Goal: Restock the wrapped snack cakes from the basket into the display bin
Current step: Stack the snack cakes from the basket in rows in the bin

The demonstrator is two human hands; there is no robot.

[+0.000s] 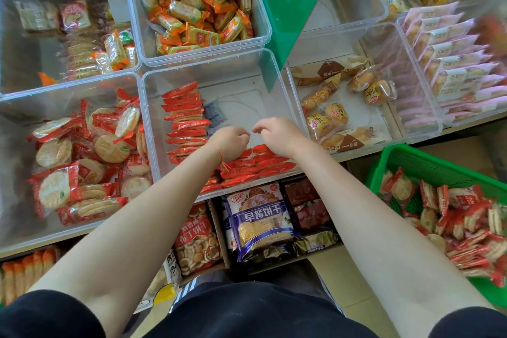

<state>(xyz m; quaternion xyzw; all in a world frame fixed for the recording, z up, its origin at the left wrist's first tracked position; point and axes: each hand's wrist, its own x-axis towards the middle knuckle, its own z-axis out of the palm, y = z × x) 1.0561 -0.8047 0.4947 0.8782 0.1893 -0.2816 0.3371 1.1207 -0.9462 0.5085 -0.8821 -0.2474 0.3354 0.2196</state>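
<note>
My two bare forearms reach forward. My left hand [231,143] and right hand [277,136] hover with fingers loosely curled, holding nothing, over red wrapped snack cakes [255,164] along the near edge of the clear display bin [270,68]. More cakes fill the green basket [428,162] at my right.

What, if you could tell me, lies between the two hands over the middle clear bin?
In the head view, nothing sits between the left hand and the right hand: only a narrow gap showing the bin's bare floor. Red-wrapped packets lie just below them.
</note>
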